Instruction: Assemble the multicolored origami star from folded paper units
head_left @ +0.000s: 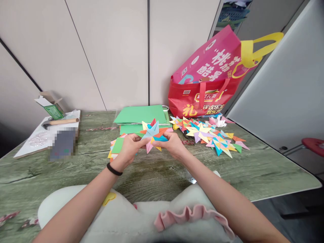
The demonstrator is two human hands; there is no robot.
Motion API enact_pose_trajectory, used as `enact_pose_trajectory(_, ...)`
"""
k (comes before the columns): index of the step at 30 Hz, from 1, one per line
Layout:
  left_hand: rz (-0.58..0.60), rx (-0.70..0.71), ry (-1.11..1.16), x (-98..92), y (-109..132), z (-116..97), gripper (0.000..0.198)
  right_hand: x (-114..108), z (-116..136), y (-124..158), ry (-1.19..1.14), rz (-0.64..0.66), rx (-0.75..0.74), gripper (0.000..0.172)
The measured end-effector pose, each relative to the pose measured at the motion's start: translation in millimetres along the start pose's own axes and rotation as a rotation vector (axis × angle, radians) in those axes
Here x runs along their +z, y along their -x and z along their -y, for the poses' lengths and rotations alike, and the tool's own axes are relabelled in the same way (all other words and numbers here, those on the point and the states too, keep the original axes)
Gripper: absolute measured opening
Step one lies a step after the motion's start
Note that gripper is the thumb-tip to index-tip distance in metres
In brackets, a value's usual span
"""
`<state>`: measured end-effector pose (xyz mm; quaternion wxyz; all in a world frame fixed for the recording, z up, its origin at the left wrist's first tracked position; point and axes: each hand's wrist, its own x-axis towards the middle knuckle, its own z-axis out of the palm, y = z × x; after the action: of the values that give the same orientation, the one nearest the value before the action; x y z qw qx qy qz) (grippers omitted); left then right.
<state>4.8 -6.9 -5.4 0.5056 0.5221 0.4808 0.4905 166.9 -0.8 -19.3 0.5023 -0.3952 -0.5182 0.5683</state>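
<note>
Head view: one star (151,131), folded paper, many-pointed, blue, orange, pink, red and yellow, sat between the hands. Left hand (129,147) pinched its left side; right hand (173,145), its right. Squares (117,146) lay beside the left hand; finished stars (199,132), beyond the right.

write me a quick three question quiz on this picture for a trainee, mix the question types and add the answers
1. True or false: the fingers of the left hand and the right hand both hold the paper star.

2. Which wrist wears the black band?
A) left
B) right
C) both

3. Fill in the blank: the heap of folded paper lies just in front of the ____ bag.

Key:
1. True
2. A
3. red
</note>
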Motion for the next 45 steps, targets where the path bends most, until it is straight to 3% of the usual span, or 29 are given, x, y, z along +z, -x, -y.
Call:
enact_pose_trajectory(7, -0.005, -0.019, 0.031, 1.7, 0.8, -1.6, 0.028, -0.4, -2.3, -1.0, -0.047, -0.05, -0.033, 0.038)
enact_pose_trajectory(12, 0.073, -0.022, 0.018, 3.0, 4.0, -6.8, 0.024, -2.1, -5.7, -3.6, -0.016, -0.098, -0.107, 0.04)
enact_pose_trajectory(18, 0.162, -0.007, 0.023, 1.2, 2.4, -5.4, 0.03, -4.3, -6.5, -6.2, 0.12, -0.147, -0.28, 0.045)
enact_pose_trajectory(23, 0.15, -0.008, 0.008, 1.1, 2.6, -5.2, 0.034, -4.3, -1.4, -2.9, 0.309, -0.234, -0.402, 0.054)
enact_pose_trajectory(34, 0.169, 0.01, -0.005, -0.5, 1.7, -2.3, 0.038, -6.6, 0.8, -1.0, 0.516, -0.287, -0.468, 0.041)
enact_pose_trajectory(45, 0.131, 0.033, -0.029, 0.7, -0.4, -0.7, 0.048, -7.4, 0.7, -1.5, 0.367, -0.182, -0.358, 0.03)
